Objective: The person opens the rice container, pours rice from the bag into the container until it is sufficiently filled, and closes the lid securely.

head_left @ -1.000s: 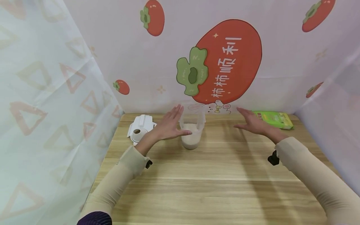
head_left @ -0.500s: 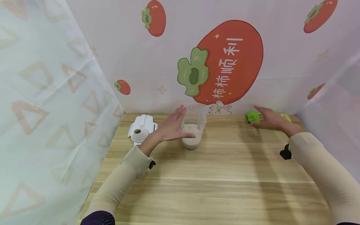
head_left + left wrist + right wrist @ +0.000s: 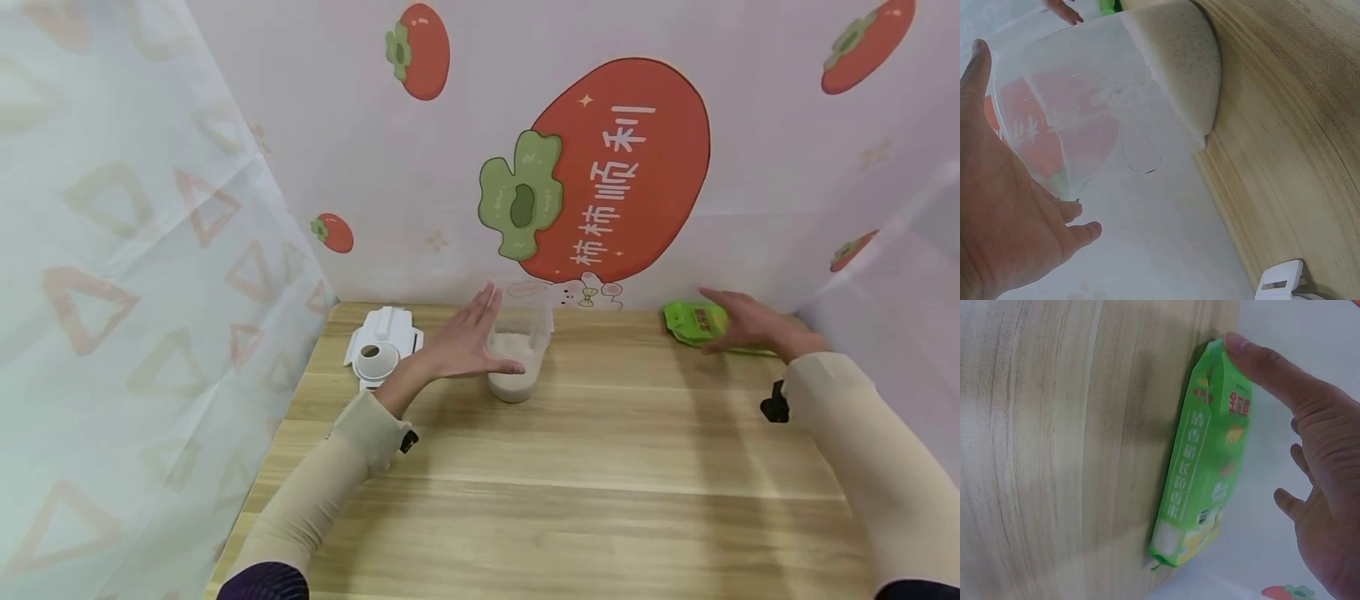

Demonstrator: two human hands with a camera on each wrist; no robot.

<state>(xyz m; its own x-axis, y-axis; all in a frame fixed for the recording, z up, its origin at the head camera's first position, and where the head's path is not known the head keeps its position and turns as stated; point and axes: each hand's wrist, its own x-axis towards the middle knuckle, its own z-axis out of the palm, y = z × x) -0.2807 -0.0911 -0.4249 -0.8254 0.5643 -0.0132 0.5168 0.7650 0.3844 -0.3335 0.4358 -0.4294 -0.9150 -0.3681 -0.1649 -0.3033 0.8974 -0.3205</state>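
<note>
The left hand (image 3: 468,343) was loose and spread beside the clear container (image 3: 1141,122), contact unclear. The right hand (image 3: 742,321), also extended and not curled round anything, was over the green packet (image 3: 1200,469); whether it touched, I could not tell. The container stood near the table's (image 3: 562,467) back edge, pale grains (image 3: 1179,62) filling its lower part; the packet lay to its right, a white piece (image 3: 393,325) to its left

Behind a wood-grain table (image 3: 585,442), 5 printed red fruits (image 3: 667,183) dot a pale wall (image 3: 405,167); the hazy right side (image 3: 911,350) seems lilac.
</note>
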